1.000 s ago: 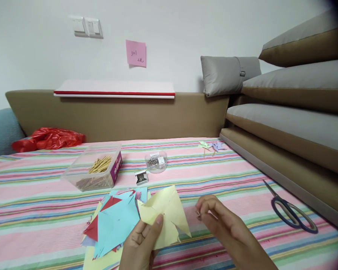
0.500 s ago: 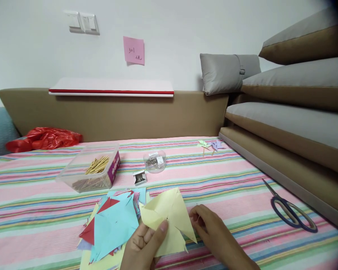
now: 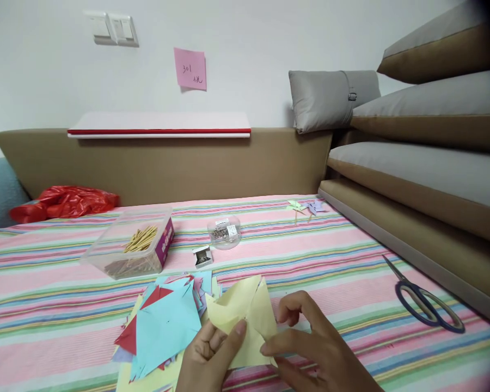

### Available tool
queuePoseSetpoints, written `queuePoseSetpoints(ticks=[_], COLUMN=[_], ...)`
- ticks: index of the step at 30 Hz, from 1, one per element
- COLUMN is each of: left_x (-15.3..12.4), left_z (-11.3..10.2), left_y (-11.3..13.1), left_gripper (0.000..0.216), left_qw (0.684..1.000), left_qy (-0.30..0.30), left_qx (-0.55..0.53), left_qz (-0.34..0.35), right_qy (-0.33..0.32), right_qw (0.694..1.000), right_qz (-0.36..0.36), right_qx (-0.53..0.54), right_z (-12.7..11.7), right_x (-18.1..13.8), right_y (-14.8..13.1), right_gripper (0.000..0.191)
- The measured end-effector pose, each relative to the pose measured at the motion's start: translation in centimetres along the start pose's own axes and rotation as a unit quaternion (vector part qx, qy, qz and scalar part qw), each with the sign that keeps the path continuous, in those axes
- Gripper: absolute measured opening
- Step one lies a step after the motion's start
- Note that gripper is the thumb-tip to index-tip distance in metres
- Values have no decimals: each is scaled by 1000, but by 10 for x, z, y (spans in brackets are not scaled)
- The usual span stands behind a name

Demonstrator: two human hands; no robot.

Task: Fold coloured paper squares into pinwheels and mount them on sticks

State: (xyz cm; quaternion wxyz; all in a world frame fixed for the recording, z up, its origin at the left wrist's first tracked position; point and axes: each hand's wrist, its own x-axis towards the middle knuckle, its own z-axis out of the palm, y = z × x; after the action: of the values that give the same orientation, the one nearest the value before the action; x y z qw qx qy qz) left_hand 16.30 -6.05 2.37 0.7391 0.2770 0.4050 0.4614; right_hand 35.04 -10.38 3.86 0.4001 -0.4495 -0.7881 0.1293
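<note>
My left hand (image 3: 214, 354) grips a pale yellow paper square (image 3: 249, 305) with slit corners. Its thumb presses near the paper's centre, and its fingers are partly hidden behind the sheet. The upper left part of the paper curls inward. At the lower right corner, my right hand (image 3: 310, 343) has a cut flap between its fingertips, while another finger bends above, off the paper. Left of my hands lies a pile of cut paper squares, a light blue sheet (image 3: 167, 326) on top with red points (image 3: 128, 336) showing beneath.
Behind the pile stand a clear tub of sticks (image 3: 141, 239), a small open box (image 3: 203, 257) and a round clear case of metal pins (image 3: 224, 233). Scissors (image 3: 422, 299) lie at the right. Two paper pinwheels (image 3: 306, 208) rest farther back, near stacked cushions (image 3: 424, 171).
My right hand has shifted down and left from beside the paper to its lower right corner, its fingers spreading. My left hand keeps its hold, with the paper slightly farther right.
</note>
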Motion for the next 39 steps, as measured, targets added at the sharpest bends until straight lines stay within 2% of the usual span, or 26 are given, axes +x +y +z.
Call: queuePoseSetpoints(ticks=[6,12,16,21,25,29,33,36,39], left_x=[-1,-5,-7,-12,-12,-8,-5,-6,-7], left_z=[3,6,7,9,9,3,-6,-7,-3], left_y=[-2,-1,1,5,7,6,8,11,12], left_gripper=[66,45,42,48,50,52,65,56,44], left_qw=[998,986,983,991,995,996,995,989,994], left_qy=[-17,-11,-30,-55,-10,15,-20,-47,-29], left_qx=[44,160,178,123,86,83,-37,-96,-66], left_qz=[40,38,41,3,-41,-40,-88,-100,-79], right_qy=[-2,29,50,46,34,36,52,52,27], right_qw=[999,994,995,998,998,998,994,991,990], right_qz=[38,88,79,47,39,39,56,80,94], right_qx=[29,50,30,15,22,44,76,96,106], right_z=[4,15,22,20,13,11,11,9,8], right_x=[2,5,5,6,8,8,7,7,6], right_y=[0,5,8,8,6,5,4,0,-4], right_gripper=[14,14,15,16,15,16,17,16,18])
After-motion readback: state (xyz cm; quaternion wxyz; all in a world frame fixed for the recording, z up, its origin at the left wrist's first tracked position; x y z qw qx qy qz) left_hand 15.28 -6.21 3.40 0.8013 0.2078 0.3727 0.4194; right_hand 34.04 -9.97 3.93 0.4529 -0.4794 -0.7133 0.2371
